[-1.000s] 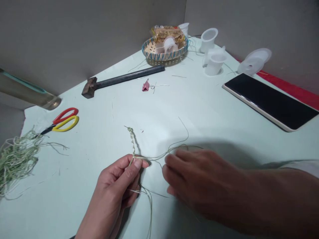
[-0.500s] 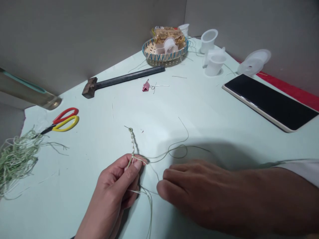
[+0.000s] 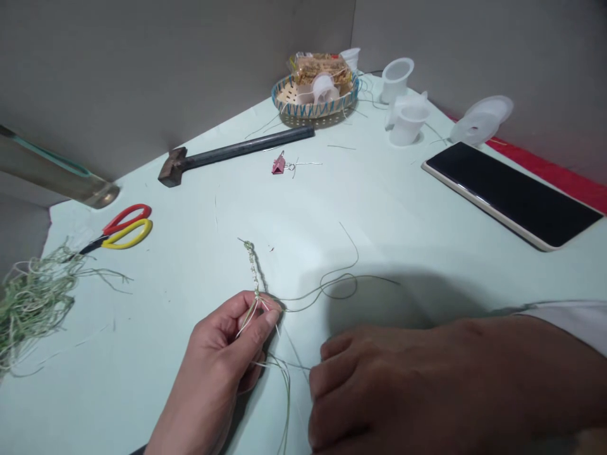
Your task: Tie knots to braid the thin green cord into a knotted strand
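Observation:
My left hand [image 3: 227, 354] pinches a short braided cord [image 3: 253, 268] of green and white strands between thumb and fingers. The braid stands out beyond the fingertips, a thin end at its top. Several loose strands fan from the pinch: green strands [image 3: 327, 287] curl on the table to the right, and others [image 3: 287, 392] hang toward me. To the right, my right hand [image 3: 379, 385] is closed, knuckles up. A thin strand runs taut from the pinch to its curled fingers; the fingertips themselves are hidden.
Green and white thread scraps [image 3: 38, 303] lie at left beside red-and-yellow scissors [image 3: 127, 227]. Further back are a hammer [image 3: 237, 151], a pink binder clip [image 3: 279, 165] and a basket [image 3: 313, 110]. White plastic spools [image 3: 408, 123] and a phone [image 3: 512, 196] are at right.
My right hand has moved down toward me and slightly right, drawing the thin strand straighter. My left thumb has shifted slightly right on the braid.

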Motion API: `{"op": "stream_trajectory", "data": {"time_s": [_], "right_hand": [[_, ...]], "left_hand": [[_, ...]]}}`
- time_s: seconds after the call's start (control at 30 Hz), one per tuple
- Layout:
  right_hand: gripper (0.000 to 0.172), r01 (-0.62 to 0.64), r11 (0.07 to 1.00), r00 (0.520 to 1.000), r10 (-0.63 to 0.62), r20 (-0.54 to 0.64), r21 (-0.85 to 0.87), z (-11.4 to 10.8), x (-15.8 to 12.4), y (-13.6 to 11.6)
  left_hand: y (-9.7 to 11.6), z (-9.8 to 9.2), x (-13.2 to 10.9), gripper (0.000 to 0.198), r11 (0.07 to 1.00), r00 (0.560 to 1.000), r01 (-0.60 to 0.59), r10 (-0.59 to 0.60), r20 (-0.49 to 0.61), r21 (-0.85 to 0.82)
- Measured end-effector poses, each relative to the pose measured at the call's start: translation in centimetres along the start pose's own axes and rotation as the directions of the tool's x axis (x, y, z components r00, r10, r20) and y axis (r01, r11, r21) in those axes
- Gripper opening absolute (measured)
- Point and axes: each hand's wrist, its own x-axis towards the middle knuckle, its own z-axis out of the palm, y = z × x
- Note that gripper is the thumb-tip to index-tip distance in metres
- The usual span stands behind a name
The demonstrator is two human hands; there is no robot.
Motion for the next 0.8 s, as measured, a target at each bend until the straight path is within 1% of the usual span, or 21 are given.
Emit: {"op": "stream_trajectory", "data": {"time_s": [0.07, 0.13, 0.17, 0.2, 0.27, 0.3, 0.33, 0.43, 0.47, 0.5, 0.57, 0.63, 0.7, 0.73, 0.8], "right_hand": [[0.015, 0.040, 0.992, 0.995, -0.028, -0.100, 0.121, 0.0, -0.2, 0.3], [0.015, 0.039, 0.964, 0.969, 0.028, -0.246, 0.264, -0.4, -0.2, 0.5], [0.015, 0.022, 0.945, 0.941, 0.090, -0.327, 0.325, -0.7, -0.2, 0.6], [0.014, -0.013, 0.930, 0.902, 0.170, -0.396, 0.368, -1.0, -0.2, 0.7], [0.011, -0.084, 0.910, 0.810, 0.301, -0.504, 0.407, -1.6, 0.0, 0.9], [0.010, -0.115, 0.901, 0.771, 0.347, -0.534, 0.419, -1.7, 0.2, 1.0], [0.010, -0.141, 0.888, 0.742, 0.388, -0.547, 0.438, -1.9, 0.4, 1.2], [0.016, -0.240, 0.821, 0.678, 0.523, -0.516, 0.518, -1.7, 1.1, 2.1], [0.017, -0.291, 0.817, 0.659, 0.549, -0.514, 0.499, -1.6, 1.4, 2.4], [0.016, -0.344, 0.832, 0.649, 0.546, -0.529, 0.436, -1.5, 1.7, 2.8], [0.015, -0.448, 0.870, 0.654, 0.476, -0.588, 0.206, -1.2, 2.4, 3.7], [0.013, -0.508, 0.859, 0.659, 0.431, -0.617, 0.057, -1.0, 3.0, 4.4], [0.015, -0.541, 0.841, 0.668, 0.413, -0.619, -0.023, -0.9, 3.5, 5.0], [0.015, -0.550, 0.832, 0.684, 0.400, -0.610, -0.071, -0.8, 3.7, 5.3], [0.015, -0.548, 0.818, 0.734, 0.372, -0.568, -0.173, -0.6, 3.9, 5.5]], "left_hand": [[-0.1, -0.1, 0.0, 0.028, 1.000, 1.000, -0.004, 0.003, 0.012, 0.005], [-0.1, 0.0, 0.0, 0.028, 1.000, 1.000, -0.011, 0.011, 0.023, 0.006], [-0.1, 0.0, 0.0, 0.029, 1.000, 0.999, -0.020, 0.020, 0.030, 0.004], [-0.2, 0.0, 0.0, 0.029, 1.000, 0.999, -0.030, 0.030, 0.035, 0.000], [-0.2, 0.1, 0.1, 0.030, 0.999, 0.998, -0.054, 0.054, 0.040, -0.006], [-0.2, 0.1, 0.1, 0.031, 0.998, 0.997, -0.064, 0.064, 0.039, -0.004], [-0.2, 0.2, 0.1, 0.030, 0.998, 0.997, -0.070, 0.069, 0.034, 0.003], [0.0, 0.2, 0.0, 0.029, 0.996, 0.996, -0.083, 0.082, 0.021, 0.027], [0.1, 0.2, 0.0, 0.029, 0.996, 0.996, -0.086, 0.085, 0.020, 0.033], [0.1, 0.2, -0.1, 0.029, 0.995, 0.996, -0.091, 0.090, 0.019, 0.037], [0.3, 0.2, -0.3, 0.029, 0.994, 0.995, -0.101, 0.100, 0.019, 0.045], [0.3, 0.2, -0.4, 0.030, 0.993, 0.995, -0.102, 0.102, 0.018, 0.054], [0.3, 0.3, -0.4, 0.030, 0.994, 0.995, -0.098, 0.097, 0.015, 0.057], [0.3, 0.4, -0.3, 0.030, 0.994, 0.995, -0.096, 0.096, 0.012, 0.059], [0.2, 0.4, -0.3, 0.029, 0.993, 0.995, -0.101, 0.101, 0.007, 0.062]]}}
